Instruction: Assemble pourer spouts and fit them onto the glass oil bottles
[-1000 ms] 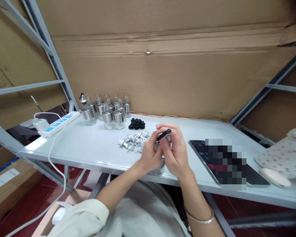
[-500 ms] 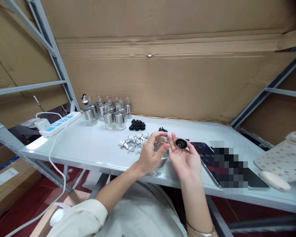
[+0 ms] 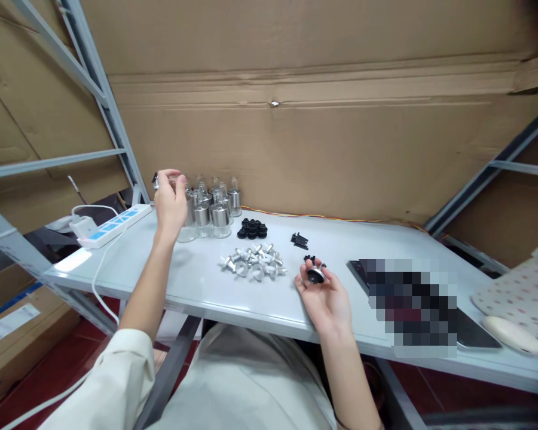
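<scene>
My left hand [image 3: 171, 206] is at the back left of the table, fingers wrapped round the neck of a glass bottle with a steel sleeve [image 3: 188, 233]. That bottle stands upright beside a group of similar bottles [image 3: 220, 216]; its top is partly hidden by the hand. To the left, a silver-and-black pourer top [image 3: 155, 180] shows past my fingers. My right hand [image 3: 326, 301] is palm up over the front of the table, its curled fingers holding a round silver and black stopper [image 3: 315, 275].
Black rubber stoppers [image 3: 251, 229] are clustered mid-table, with silver spouts [image 3: 253, 263] heaped in front. Small black plastic pieces [image 3: 300, 240] lie farther right. A tablet [image 3: 477, 331], partly pixelated, a white oval object [image 3: 512, 335] and a power strip [image 3: 116, 225] are also on the table.
My left hand has carried the bottle from the table's front to the back left, beside the others. My right hand has lowered slightly and tilted the stopper, its fingers curling more.
</scene>
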Demonstrator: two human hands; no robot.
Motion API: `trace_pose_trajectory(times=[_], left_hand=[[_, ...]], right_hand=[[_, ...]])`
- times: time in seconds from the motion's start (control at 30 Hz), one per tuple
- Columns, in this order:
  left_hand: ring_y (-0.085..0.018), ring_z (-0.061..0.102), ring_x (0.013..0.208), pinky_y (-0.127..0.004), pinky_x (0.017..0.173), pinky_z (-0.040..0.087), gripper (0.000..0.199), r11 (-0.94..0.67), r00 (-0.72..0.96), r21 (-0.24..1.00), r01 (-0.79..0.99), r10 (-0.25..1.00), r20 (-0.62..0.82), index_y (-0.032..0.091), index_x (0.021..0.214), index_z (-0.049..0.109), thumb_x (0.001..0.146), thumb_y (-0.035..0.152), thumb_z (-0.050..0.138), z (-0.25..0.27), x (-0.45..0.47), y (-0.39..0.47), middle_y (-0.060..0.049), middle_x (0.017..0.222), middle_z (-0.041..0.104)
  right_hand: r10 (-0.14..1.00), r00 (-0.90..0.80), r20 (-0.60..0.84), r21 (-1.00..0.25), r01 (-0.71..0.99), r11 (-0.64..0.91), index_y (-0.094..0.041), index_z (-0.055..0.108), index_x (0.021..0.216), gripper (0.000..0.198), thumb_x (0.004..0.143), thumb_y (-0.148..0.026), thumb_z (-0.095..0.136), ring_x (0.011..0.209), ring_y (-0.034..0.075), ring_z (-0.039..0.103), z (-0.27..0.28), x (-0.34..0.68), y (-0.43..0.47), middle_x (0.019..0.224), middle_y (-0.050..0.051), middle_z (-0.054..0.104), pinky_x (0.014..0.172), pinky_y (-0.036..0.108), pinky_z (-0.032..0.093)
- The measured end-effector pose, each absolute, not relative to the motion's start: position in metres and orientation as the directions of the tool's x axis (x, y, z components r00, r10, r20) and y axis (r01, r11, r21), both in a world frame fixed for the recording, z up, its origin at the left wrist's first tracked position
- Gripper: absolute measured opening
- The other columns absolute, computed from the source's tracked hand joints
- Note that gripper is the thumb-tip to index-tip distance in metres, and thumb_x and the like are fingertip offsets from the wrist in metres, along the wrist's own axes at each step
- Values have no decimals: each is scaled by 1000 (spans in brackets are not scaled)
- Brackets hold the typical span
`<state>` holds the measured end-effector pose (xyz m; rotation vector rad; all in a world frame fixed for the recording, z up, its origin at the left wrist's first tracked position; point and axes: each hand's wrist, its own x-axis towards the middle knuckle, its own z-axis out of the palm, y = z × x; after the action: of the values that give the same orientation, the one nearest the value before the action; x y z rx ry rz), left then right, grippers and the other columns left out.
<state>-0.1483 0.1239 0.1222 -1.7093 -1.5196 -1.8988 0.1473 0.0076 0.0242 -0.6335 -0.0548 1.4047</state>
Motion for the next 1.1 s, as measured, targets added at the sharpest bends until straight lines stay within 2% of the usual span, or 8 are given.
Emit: trace_pose_trajectory(times=[0.2,0.43,0.7,0.83,0.93,1.0,1.03,1.1], left_hand=[[-30,57,106,-47,96,41,29,-272,-261,484,831,578,773,17,106,48,94,39,34,109,-188,179,-16,106,58],[-29,52,114,-49,101,37,21,-284,-262,534,796,634,728,16,104,47,92,28,34,78,-191,204,-18,111,55],[-26,46,119,-44,106,33,26,-316,-268,534,784,604,751,11,113,46,89,21,42,74,-193,207,-20,120,47],[-26,41,122,-43,109,28,33,-419,-304,490,764,436,847,13,113,45,82,20,52,97,-172,174,-17,121,44],[-20,53,94,-36,87,45,25,-631,-295,555,541,476,829,18,106,46,83,25,52,100,-123,111,-10,106,49],[-15,53,77,-28,68,47,21,-681,-36,693,236,706,707,20,99,47,82,29,55,85,-84,60,-4,90,51],[-13,54,73,-25,62,46,22,-584,192,806,90,805,562,21,99,46,82,30,56,75,-66,36,-3,86,51],[-9,53,63,-21,54,43,25,-240,549,970,-39,806,221,21,105,42,85,31,55,52,-37,-1,-1,87,52]], right_hand=[[930,257,-262,-471,-875,109,-18,60,78,11,68,-13,58,64,10,61,17,142,6,67,-3,63,59,22,50],[934,285,-214,-514,-846,141,-18,59,80,17,64,-15,62,65,10,60,10,139,6,68,-3,62,58,21,50],[945,296,-142,-559,-811,170,-21,59,81,17,66,-15,63,65,10,61,9,137,4,70,-4,61,57,21,51],[945,310,-101,-615,-767,186,-21,60,84,20,66,-17,65,66,10,61,11,135,3,70,-4,62,59,20,51],[944,320,-78,-662,-725,191,-21,60,91,26,66,-19,68,66,10,61,12,134,2,69,-4,63,62,20,51],[952,297,-70,-692,-702,168,-22,60,95,32,65,-20,70,66,10,62,13,133,0,70,-4,64,63,21,50],[958,280,-62,-710,-687,155,-23,60,97,34,65,-21,71,67,11,63,14,132,0,73,-3,65,64,21,50],[968,249,-34,-745,-652,142,-23,60,97,37,63,-23,74,71,12,66,15,130,-2,79,-3,66,65,22,50]])
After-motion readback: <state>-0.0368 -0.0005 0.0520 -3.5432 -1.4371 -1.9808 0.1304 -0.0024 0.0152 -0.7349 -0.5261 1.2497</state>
